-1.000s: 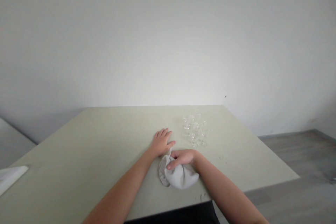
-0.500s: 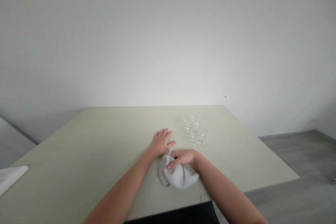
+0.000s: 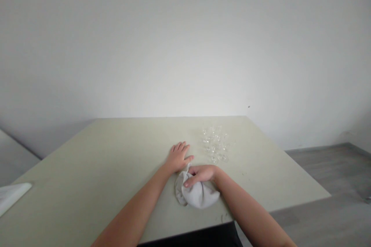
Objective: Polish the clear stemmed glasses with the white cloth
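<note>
My left hand (image 3: 177, 159) lies flat on the pale table (image 3: 116, 162), its fingers stretched toward the wall and its thumb apart. Just nearer to me, my right hand (image 3: 203, 173) is closed on a whitish cloth pouch (image 3: 201, 197), which looks soft and wrinkled. The thumb shows on top of the fabric; the other fingers are mostly hidden in or behind it. Beyond the right hand lies a loose cluster of small clear, shiny pieces (image 3: 215, 144), too fine to name. Neither hand touches that cluster.
A white wall (image 3: 185, 46) stands behind the table's far edge. At the left edge rests a white flat object (image 3: 14, 195), partly cut off. Something black (image 3: 194, 237) sits at the near edge in front of me. Grey floor (image 3: 324, 170) shows on the right.
</note>
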Available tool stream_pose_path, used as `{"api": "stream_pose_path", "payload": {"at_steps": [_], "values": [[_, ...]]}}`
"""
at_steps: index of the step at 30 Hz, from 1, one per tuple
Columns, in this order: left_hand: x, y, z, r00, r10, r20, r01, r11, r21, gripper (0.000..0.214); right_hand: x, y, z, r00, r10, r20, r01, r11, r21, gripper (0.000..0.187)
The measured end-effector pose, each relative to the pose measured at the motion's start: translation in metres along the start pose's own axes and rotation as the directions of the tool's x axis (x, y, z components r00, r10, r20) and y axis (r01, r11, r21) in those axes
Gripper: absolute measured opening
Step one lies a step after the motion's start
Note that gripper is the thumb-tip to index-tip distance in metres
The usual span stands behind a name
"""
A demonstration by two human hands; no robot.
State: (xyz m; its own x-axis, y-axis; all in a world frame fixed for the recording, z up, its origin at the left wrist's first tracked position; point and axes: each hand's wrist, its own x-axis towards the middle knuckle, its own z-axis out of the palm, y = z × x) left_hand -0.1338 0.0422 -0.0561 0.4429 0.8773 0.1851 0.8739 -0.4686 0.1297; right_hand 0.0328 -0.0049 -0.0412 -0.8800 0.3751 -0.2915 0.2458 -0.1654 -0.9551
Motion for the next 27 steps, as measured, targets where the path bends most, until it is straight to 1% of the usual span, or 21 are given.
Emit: {"api": "stream_pose_path", "payload": {"at_steps": [10,14,21,27], "values": [[-0.0011,0.0028,-0.0049,1.0,-0.009,0.019,0.009,1.0,-0.003,0.06,0.0,-0.0021,-0.0014,1.0,-0.012,0.016,0.013,1.0,-0.029,0.045],[-0.0008,0.0027,-0.0043,1.0,-0.007,0.01,0.007,1.0,-0.002,0.06,-0.0003,-0.0018,-0.0012,1.0,-0.01,0.015,0.01,1.0,-0.021,0.044],[-0.0001,0.001,-0.002,1.0,-0.002,0.01,0.002,1.0,0.004,0.061,-0.0009,-0.0029,0.0009,1.0,-0.012,0.013,0.012,1.0,-0.005,0.049],[0.0001,0.0021,-0.0037,1.0,-0.011,0.022,0.011,1.0,0.005,0.061,-0.0012,-0.003,0.0012,1.0,-0.003,0.023,0.003,1.0,0.002,0.047]]}}
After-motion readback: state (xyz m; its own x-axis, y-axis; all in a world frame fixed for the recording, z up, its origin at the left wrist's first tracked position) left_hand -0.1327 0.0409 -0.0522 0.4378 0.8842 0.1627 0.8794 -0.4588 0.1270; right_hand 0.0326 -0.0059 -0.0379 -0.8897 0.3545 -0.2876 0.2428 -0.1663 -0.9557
